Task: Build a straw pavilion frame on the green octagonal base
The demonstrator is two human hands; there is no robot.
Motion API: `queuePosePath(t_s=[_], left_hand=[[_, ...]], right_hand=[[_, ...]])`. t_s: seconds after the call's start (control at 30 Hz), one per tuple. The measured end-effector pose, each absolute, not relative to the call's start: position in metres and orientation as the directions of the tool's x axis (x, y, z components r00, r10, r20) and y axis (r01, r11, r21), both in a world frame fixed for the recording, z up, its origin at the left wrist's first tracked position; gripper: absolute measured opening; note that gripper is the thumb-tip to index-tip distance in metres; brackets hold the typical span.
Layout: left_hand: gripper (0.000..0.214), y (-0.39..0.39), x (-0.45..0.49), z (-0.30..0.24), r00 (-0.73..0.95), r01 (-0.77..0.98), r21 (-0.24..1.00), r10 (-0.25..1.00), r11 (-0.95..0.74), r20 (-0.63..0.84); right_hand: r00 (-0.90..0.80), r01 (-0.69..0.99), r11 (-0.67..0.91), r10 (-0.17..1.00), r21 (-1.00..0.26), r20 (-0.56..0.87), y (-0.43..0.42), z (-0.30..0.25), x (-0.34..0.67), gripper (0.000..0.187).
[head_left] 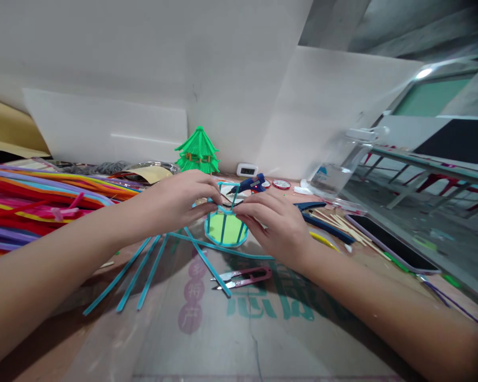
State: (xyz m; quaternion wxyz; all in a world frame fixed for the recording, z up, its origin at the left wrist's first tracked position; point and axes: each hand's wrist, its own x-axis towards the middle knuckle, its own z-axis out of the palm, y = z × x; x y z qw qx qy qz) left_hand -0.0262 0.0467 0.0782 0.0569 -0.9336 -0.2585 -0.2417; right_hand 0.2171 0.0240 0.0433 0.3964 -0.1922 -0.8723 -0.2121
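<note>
My left hand and my right hand meet over a small teal pipe-cleaner frame with a round green base. Both hands pinch the frame's upper teal ring, fingers closed on it from either side. Several loose teal pipe cleaners fan out on the table below my left wrist. One long teal strand runs under my right hand.
Small pink thread snips lie in front of the frame. A blue glue gun rests behind it, near a green pipe-cleaner pagoda. A heap of coloured pipe cleaners fills the left; wooden sticks and a phone lie right.
</note>
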Motion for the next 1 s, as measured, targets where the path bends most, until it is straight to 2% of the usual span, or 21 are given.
queuePosePath(t_s=[0.2,1.0], left_hand=[[0.019,0.0454,-0.0251,0.0777,0.751,0.502,0.027,0.452,-0.864,0.481],[0.019,0.0432,-0.0251,0.0775,0.75,0.49,0.04,0.444,-0.871,0.491]], right_hand=[[-0.641,0.484,0.827,0.113,0.285,0.759,0.0234,0.0433,0.2168,0.014],[-0.587,0.539,0.797,0.124,0.272,0.8,0.0259,0.0411,0.214,0.011]])
